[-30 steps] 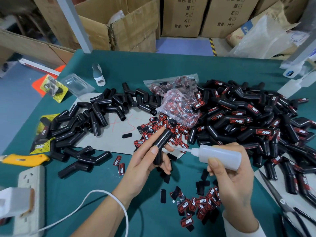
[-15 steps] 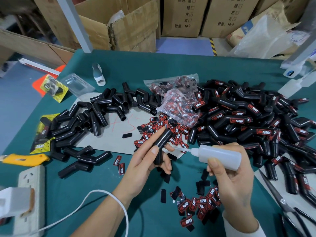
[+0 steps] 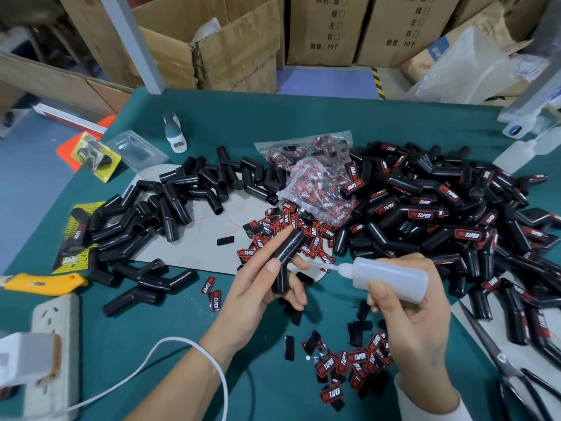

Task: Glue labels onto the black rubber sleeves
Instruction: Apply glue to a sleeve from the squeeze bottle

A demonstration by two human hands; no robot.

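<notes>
Gripping one bent black rubber sleeve (image 3: 288, 259) between thumb and fingers, the left hand (image 3: 258, 294) holds it above the green surface (image 3: 303, 117), near the front edge; the right hand (image 3: 416, 317) wraps a white glue bottle (image 3: 390, 278), nozzle touching the sleeve. Unlabelled sleeves (image 3: 158, 217) heap left on grey card, labelled sleeves (image 3: 449, 220) heap right, loose red labels (image 3: 349, 366) lie beneath the hands. Open green surface remains along the far edge.
</notes>
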